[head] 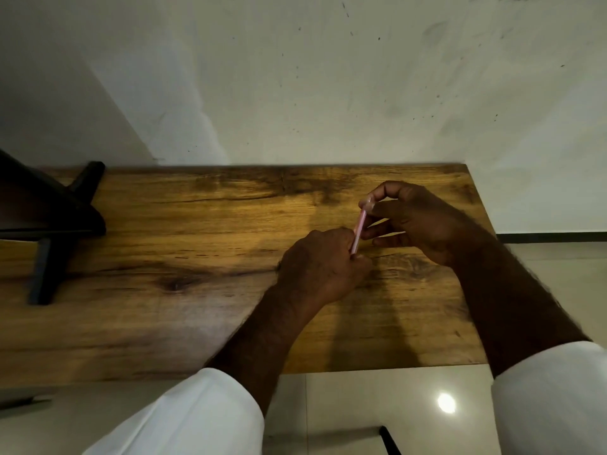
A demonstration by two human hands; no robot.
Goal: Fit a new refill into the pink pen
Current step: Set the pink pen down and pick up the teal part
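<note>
The pink pen [359, 228] is a slim pale-pink barrel held tilted above the right half of the wooden table [184, 257]. My left hand [320, 267] is closed around its lower end, hiding the tip. My right hand [417, 221] pinches the upper end between thumb and forefinger, the other fingers curled beside the barrel. Only the middle stretch of the pen shows between the two hands. No separate refill is visible.
A black stand [49, 224] with dark legs sits on the table's left end. The table backs onto a marked white wall [328, 77]; its right edge and near edge drop to a tiled floor [377, 405].
</note>
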